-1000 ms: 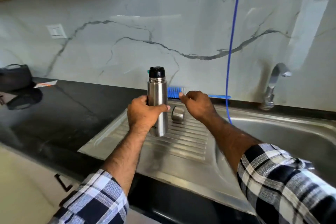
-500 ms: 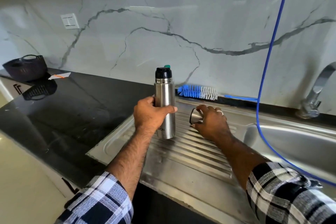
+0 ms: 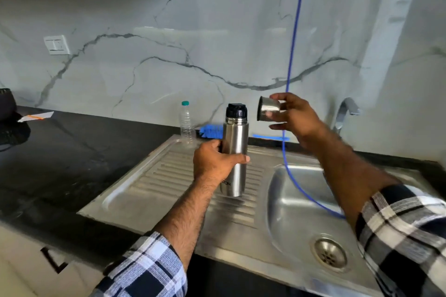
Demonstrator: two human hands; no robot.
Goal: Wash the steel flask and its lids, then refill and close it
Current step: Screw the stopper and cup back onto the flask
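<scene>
My left hand (image 3: 213, 164) grips the steel flask (image 3: 236, 142) round its middle and holds it upright above the ribbed drainboard (image 3: 154, 190). The flask's black inner stopper (image 3: 236, 110) sits on its neck. My right hand (image 3: 293, 117) holds the steel cup lid (image 3: 268, 108) in its fingertips, up in the air just right of the flask's top, with the lid's open mouth turned left toward the flask.
A clear plastic bottle (image 3: 186, 122) with a green cap stands at the drainboard's back edge beside a blue bottle brush (image 3: 211, 131). A blue hose (image 3: 293, 55) hangs from above into the sink basin (image 3: 296, 202). The tap (image 3: 344, 113) is behind my right hand. Black counter (image 3: 60, 152) lies to the left.
My right hand took the steel cup lid off the drainboard and lifted it to beside the flask's top. My left hand kept its grip on the upright flask.
</scene>
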